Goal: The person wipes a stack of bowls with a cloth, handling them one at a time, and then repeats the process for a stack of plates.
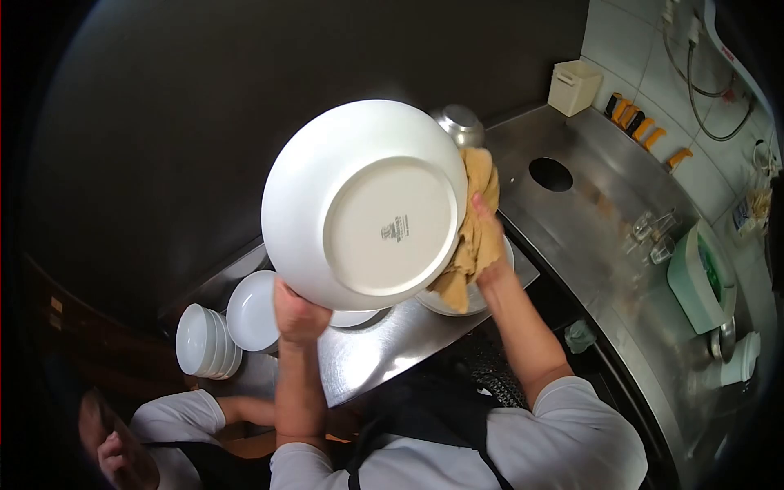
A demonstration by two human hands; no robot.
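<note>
- A kitchen (a commercial one, by its look)
- Stainless-steel tabletop (pixel 347 371)
- Stack of white bowls (pixel 210 341)
- White-tiled wall (pixel 625 45)
- Dark apron (pixel 412 418) over pale shirt (pixel 567 433)

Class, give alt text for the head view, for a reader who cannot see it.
A person holds up a large white dish, underside showing, left hand gripping its edge, right hand holding a tan cloth against it. Stacked white bowls and another person are at left.

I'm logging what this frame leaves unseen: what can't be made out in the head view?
- Inside of the white bowl: turned away.
- Base stamp: too small to read.
- Left hand's fingertips: behind the bowl.
- Right hand: blurred, partly covered by the tan cloth.
- Co-worker's forearm: its hand is hidden behind the person's left forearm.
</note>
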